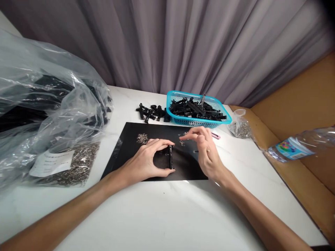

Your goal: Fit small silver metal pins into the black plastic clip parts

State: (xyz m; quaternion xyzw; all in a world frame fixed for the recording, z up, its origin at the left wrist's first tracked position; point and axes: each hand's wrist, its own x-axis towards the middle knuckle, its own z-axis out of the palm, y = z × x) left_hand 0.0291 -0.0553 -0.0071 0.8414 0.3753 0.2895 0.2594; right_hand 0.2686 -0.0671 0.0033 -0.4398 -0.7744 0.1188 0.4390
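Note:
My left hand (150,158) is closed on a narrow black plastic part (171,157), gripping it by its two ends between thumb and fingers. It is held upright over a black mat (123,153). My right hand (205,150) has its index finger stretched out above a small cluster of tiny metal pieces (182,143). Its thumb is apart from that fingertip, and I see nothing between them; the other fingers are partly hidden. Left of the part, a larger heap of tiny metal pieces (142,138) lies on the mat.
A blue basket (199,122) full of black parts stands at the back, with loose black parts (150,112) beside it. Big plastic bags (86,83) and a labelled bag of metal pieces (83,162) crowd the left. A small bag (240,128), pink-handled object (216,136) and bottle (293,148) are right.

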